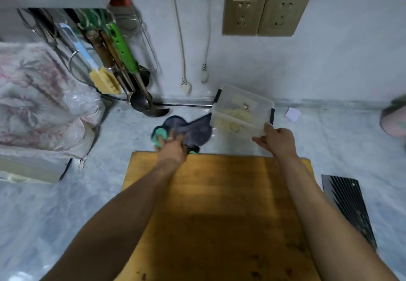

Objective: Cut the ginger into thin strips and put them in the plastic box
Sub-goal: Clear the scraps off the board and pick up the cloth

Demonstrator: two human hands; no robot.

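A clear plastic box [259, 103] with black clips stands tilted beyond the wooden cutting board [217, 210], its near side raised. Pale yellow ginger strips [232, 117] lie inside it. My right hand [276, 141] holds the box by its near right corner. Just past the board's far edge, my left hand [172, 146] grips a dark grey cloth [193, 130] together with a green scrubber [160, 137]. The cloth reaches up to the box's left side. A dark cleaver [349, 206] lies on the counter to the right of the board.
Ladles and utensils [123, 61] hang from a rack at the back left over the counter. A floral cloth bundle [37, 98] fills the left side. Two loose plugs [186, 86] dangle by the wall. A white paper scrap [293, 114] and a pink object [395, 120] sit at the right.
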